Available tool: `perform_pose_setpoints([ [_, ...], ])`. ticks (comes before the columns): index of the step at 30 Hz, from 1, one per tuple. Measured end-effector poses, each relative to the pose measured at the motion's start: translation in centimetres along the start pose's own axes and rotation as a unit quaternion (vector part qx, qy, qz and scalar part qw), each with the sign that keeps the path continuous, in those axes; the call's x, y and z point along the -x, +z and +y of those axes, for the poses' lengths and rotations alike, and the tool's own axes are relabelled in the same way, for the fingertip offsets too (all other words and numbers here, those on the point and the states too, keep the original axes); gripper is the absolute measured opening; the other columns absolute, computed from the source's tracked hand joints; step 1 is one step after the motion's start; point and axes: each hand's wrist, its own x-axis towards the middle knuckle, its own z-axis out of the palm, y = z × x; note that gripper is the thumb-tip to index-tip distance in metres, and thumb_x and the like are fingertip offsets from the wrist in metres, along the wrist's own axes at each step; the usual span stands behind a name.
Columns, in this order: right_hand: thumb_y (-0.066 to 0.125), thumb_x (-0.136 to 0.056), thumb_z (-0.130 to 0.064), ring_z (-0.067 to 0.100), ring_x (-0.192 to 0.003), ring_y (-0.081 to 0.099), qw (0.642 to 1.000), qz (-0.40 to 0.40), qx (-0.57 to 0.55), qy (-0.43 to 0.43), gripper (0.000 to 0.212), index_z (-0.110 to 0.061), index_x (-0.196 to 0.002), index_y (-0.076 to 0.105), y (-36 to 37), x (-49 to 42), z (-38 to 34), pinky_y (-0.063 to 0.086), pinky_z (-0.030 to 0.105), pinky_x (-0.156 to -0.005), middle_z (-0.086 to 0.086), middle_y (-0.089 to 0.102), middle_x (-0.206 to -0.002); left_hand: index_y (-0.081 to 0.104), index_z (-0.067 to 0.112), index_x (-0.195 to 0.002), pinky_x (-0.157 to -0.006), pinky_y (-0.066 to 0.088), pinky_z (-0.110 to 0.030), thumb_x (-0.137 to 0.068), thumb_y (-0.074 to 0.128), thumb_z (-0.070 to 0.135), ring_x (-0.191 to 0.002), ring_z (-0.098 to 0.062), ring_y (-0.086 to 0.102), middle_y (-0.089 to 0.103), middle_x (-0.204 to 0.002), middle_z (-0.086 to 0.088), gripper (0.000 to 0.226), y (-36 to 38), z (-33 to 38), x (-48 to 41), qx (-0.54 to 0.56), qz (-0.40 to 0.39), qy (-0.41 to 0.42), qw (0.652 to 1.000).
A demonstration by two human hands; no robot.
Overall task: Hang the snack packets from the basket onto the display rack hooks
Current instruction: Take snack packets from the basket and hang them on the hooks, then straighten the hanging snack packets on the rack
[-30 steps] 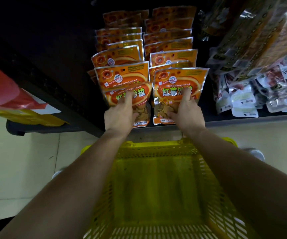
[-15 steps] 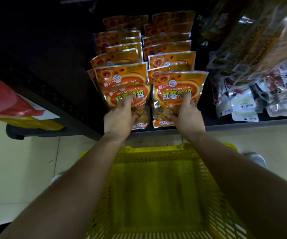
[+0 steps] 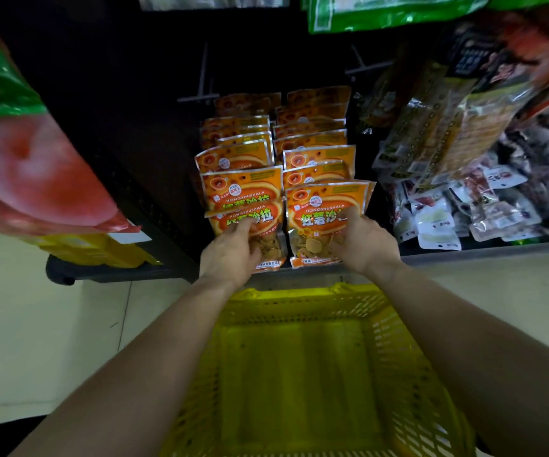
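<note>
Hanging: my hands [image 3: 299,245] each pinch a front orange foil snack packet [image 3: 327,216] on the rack.
Remaining: yellow plastic mesh basket [image 3: 299,367] looks empty; I judge nearly done.

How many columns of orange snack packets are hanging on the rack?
2: a left column under the left hand and a right column under the right hand. Packets behind overlap, so some may be hidden.

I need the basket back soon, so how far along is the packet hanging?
Done: the yellow basket looks empty, and two columns of orange packets fill the rack. In hand: the left hand and right hand each touch a front packet. Left: apparently only settling these two.
</note>
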Motion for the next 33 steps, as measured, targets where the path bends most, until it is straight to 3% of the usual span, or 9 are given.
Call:
perform_pose_setpoints([
  [4, 0.072, -0.081, -0.038, 0.036, -0.12, 0.047, 0.993, 0.098, 0.024, -0.057, 0.066, -0.022, -0.135, 0.038, -1.4, -0.2, 0.5, 0.047, 0.047, -0.086, 0.01, 0.044, -0.134, 0.049, 0.034, -0.131, -0.085, 0.054, -0.04, -0.091, 0.066, 0.035, -0.112, -0.021, 0.06, 0.06, -0.127, 0.005, 0.043, -1.4, 2.9, -0.8, 0.055, 0.041, 0.067, 0.995],
  [6, 0.076, -0.076, -0.042, 0.037, -0.128, 0.038, 0.985, 0.133, 0.07, -0.087, 0.084, -0.024, -0.143, 0.029, -2.2, -0.9, 0.6, 0.041, 0.05, -0.098, 0.011, 0.036, -0.143, 0.053, 0.032, -0.125, -0.084, 0.054, -0.04, -0.09, 0.067, 0.036, -0.108, -0.019, 0.06, 0.061, -0.121, 0.007, 0.038, -2.4, 4.8, -2.1, 0.075, 0.058, 0.091, 0.991],
  [10, 0.079, -0.065, -0.061, 0.036, -0.147, 0.01, 0.977, 0.096, 0.146, -0.121, 0.127, -0.024, -0.154, -0.003, -2.1, -3.5, 0.0, 0.018, 0.054, -0.117, 0.01, 0.008, -0.161, 0.052, 0.03, -0.131, -0.095, 0.049, -0.037, -0.093, 0.063, 0.041, -0.123, -0.019, 0.051, 0.056, -0.133, 0.004, 0.042, -3.9, 8.0, -5.8, 0.035, 0.106, 0.127, 0.986],
  [15, 0.08, -0.056, -0.069, 0.032, -0.151, -0.002, 0.966, 0.071, 0.206, -0.143, 0.147, -0.022, -0.153, -0.019, -0.1, -6.6, -0.6, 0.004, 0.058, -0.12, 0.007, 0.0, -0.164, 0.051, 0.027, -0.138, -0.102, 0.044, -0.039, -0.094, 0.063, 0.034, -0.129, -0.025, 0.049, 0.055, -0.139, -0.001, 0.046, -3.7, 10.0, -12.3, -0.016, 0.141, 0.146, 0.979],
  [18, 0.079, -0.054, -0.069, 0.033, -0.149, 0.011, 0.961, 0.086, 0.218, -0.145, 0.146, -0.023, -0.154, -0.018, 1.1, -7.3, -0.1, 0.007, 0.061, -0.118, 0.009, 0.015, -0.159, 0.041, 0.032, -0.149, -0.112, 0.039, -0.041, -0.093, 0.067, 0.034, -0.139, -0.025, 0.043, 0.046, -0.152, 0.0, 0.062, -3.2, 10.6, -16.0, -0.031, 0.072, 0.162, 0.984],
  [20, 0.079, -0.055, -0.068, 0.034, -0.144, 0.022, 0.957, 0.087, 0.227, -0.155, 0.142, -0.025, -0.155, -0.012, 1.9, -7.1, 0.7, 0.011, 0.062, -0.116, 0.01, 0.025, -0.152, 0.042, 0.036, -0.149, -0.111, 0.041, -0.042, -0.093, 0.066, 0.037, -0.138, -0.024, 0.046, 0.046, -0.154, 0.002, 0.061, -2.6, 10.7, -17.3, -0.038, 0.025, 0.18, 0.983],
  [26, 0.085, -0.051, -0.061, 0.036, -0.124, 0.042, 0.954, 0.13, 0.233, -0.137, 0.128, -0.026, -0.154, 0.016, 3.4, -6.4, 2.1, 0.027, 0.059, -0.11, 0.014, 0.044, -0.133, 0.062, 0.033, -0.131, -0.092, 0.054, -0.041, -0.096, 0.061, 0.037, -0.113, -0.028, 0.064, 0.068, -0.127, -0.004, 0.035, -1.7, 8.6, -17.6, -0.092, 0.056, 0.151, 0.983],
  [30, 0.085, -0.055, -0.058, 0.037, -0.133, 0.035, 0.954, 0.118, 0.24, -0.133, 0.131, -0.026, -0.156, 0.008, 2.7, -6.6, 1.6, 0.021, 0.061, -0.112, 0.015, 0.038, -0.142, 0.063, 0.038, -0.125, -0.09, 0.055, -0.041, -0.093, 0.065, 0.038, -0.107, -0.023, 0.064, 0.068, -0.124, 0.0, 0.032, -2.3, 8.9, -17.5, -0.038, 0.02, 0.138, 0.989],
  [33, 0.082, -0.058, -0.064, 0.04, -0.146, 0.013, 0.957, 0.093, 0.243, -0.131, 0.139, -0.025, -0.156, -0.008, 2.0, -6.8, 1.2, 0.012, 0.063, -0.116, 0.019, 0.013, -0.159, 0.063, 0.037, -0.123, -0.091, 0.054, -0.04, -0.092, 0.065, 0.033, -0.111, -0.022, 0.063, 0.067, -0.126, 0.003, 0.031, -2.7, 9.9, -17.4, 0.0, 0.024, 0.163, 0.986],
])
